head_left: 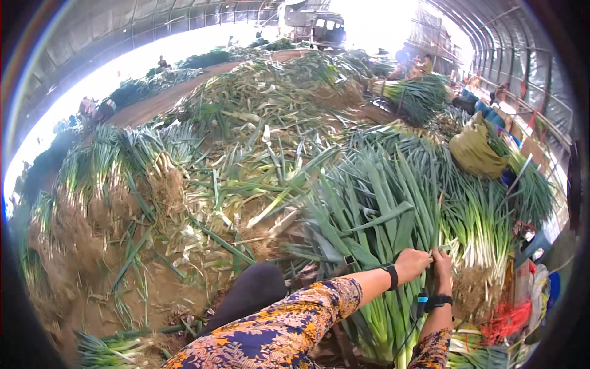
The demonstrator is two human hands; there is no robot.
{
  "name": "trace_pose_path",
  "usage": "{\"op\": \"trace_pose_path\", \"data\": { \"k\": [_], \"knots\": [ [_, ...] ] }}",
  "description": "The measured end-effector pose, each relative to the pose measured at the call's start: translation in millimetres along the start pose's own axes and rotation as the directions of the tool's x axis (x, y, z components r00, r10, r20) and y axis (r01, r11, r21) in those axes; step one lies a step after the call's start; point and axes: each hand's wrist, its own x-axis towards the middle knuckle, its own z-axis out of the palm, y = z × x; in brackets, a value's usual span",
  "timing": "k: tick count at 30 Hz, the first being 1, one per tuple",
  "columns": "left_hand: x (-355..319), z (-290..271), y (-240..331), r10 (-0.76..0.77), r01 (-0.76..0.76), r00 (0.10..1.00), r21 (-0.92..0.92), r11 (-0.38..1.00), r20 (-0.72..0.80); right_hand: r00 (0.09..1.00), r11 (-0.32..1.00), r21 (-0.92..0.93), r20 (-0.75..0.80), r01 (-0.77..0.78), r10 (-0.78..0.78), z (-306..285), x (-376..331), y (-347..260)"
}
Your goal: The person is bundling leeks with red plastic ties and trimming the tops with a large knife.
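Bare dirt floor [153, 289] left of hands-gripped scallion bundle [381, 234]

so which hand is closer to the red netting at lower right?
Right. The right hand grips the green onion bundle just up-left of the red netting; the left hand rests on the same bundle, farther to the left.

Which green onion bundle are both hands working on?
The bundle nearest the person, leaves fanning up-left, under left hand and right hand; other bundles lie untouched.

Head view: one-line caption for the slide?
Both hands, left hand and right hand, grip a bundle of green onions beside heaps of trimmings in a greenhouse tunnel.
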Motion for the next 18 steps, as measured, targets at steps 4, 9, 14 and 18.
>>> {"op": "trace_pose_path", "data": {
  "k": [4,9,14,18],
  "knots": [
    [10.1,-10.8,2.7,-0.006,-0.091,0.961,0.339,0.936,0.275,0.999,0.968,0.251,0.046,0.001,-0.013,12.5,-1.5,3.3],
    [20.1,-37.5,14.9,0.152,-0.344,0.923,0.580,0.738,0.353,0.999,0.924,0.380,0.042,-0.046,0.032,12.3,-3.2,5.3],
    [38.9,-36.4,17.8,0.381,-0.426,0.901,0.258,0.867,0.205,0.996,0.894,0.447,-0.068,-0.025,0.062,-2.0,-19.3,6.1],
    [28.1,7.4,-78.6,-0.179,0.162,0.981,-0.192,0.968,-0.073,0.998,0.896,0.440,0.060,-0.052,0.028,65.8,-23.4,-42.6]
  ]
}}
